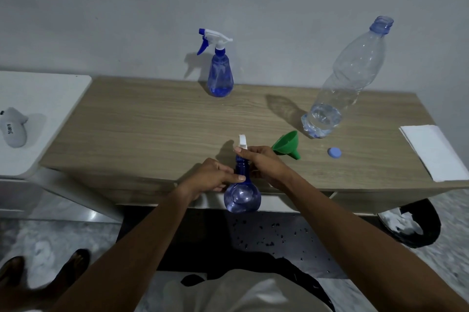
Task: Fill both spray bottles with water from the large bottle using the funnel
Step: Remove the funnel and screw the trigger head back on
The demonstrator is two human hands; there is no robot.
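I hold a blue spray bottle (242, 197) tilted over the table's front edge, its base toward me. My left hand (215, 176) grips its neck and body. My right hand (262, 162) is closed around the white spray head (242, 141) at the top. A second blue spray bottle (220, 75), with its white and blue trigger head on, stands upright at the back by the wall. The large clear bottle (347, 78) stands uncapped at the right with a little water in its bottom. The green funnel (286, 145) lies on its side just right of my right hand.
The wooden table (142, 129) holds a small blue cap (334, 152) right of the funnel and a folded white paper (434, 151) at the right edge. A white surface (48, 98) with a grey object (14, 130) adjoins on the left. A dark bin (416, 225) sits below right.
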